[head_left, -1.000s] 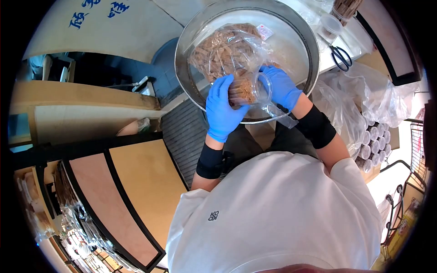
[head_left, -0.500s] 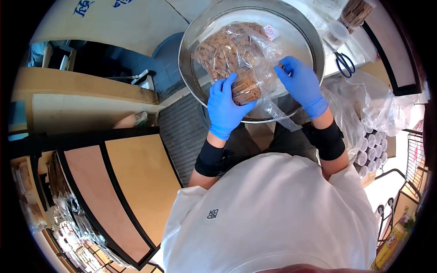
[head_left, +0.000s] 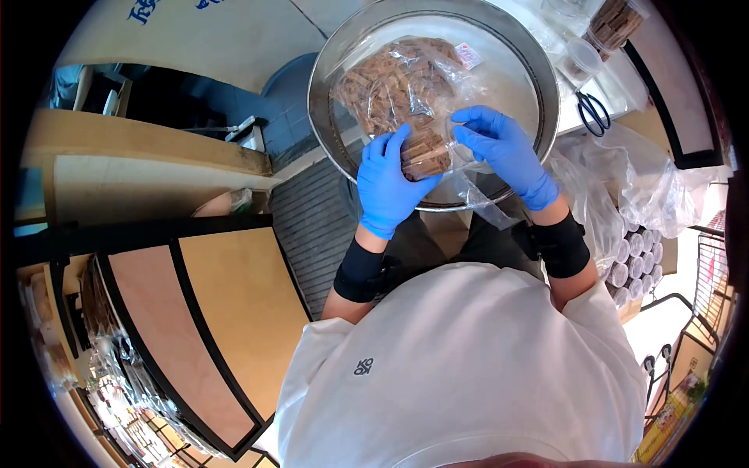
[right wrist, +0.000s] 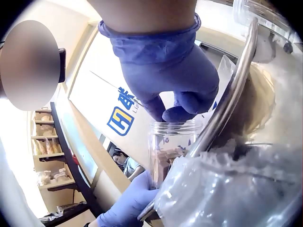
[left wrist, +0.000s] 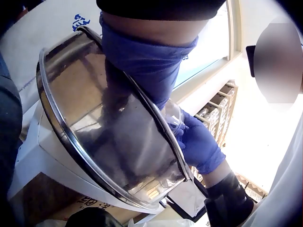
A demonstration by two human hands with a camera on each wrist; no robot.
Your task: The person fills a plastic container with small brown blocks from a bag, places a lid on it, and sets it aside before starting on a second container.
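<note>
My blue-gloved left hand [head_left: 388,183] grips a clear plastic jar [head_left: 426,153] that lies tilted, its mouth toward the right. Brown stick-like pieces [right wrist: 164,163] show inside it in the right wrist view. At the jar's mouth is my gloved right hand [head_left: 507,152], with bent fingertips right at the threaded rim [right wrist: 175,126]; I cannot tell whether they pinch a piece. Just beyond the jar, a clear bag [head_left: 394,82] full of the same brown pieces rests in a large round metal pan [head_left: 549,105].
Black-handled scissors [head_left: 593,115], a clear tub [head_left: 583,58] and a jar of brown sticks [head_left: 616,25] stand on the white surface to the right. Plastic sheeting [head_left: 624,168] hangs below them, near several lidded jars [head_left: 636,261]. A small printed packet [head_left: 468,55] lies in the pan.
My right hand drew away from the jar's mouth to the right, then came back to it. The left hand keeps its grip on the jar. The view shifted slightly.
</note>
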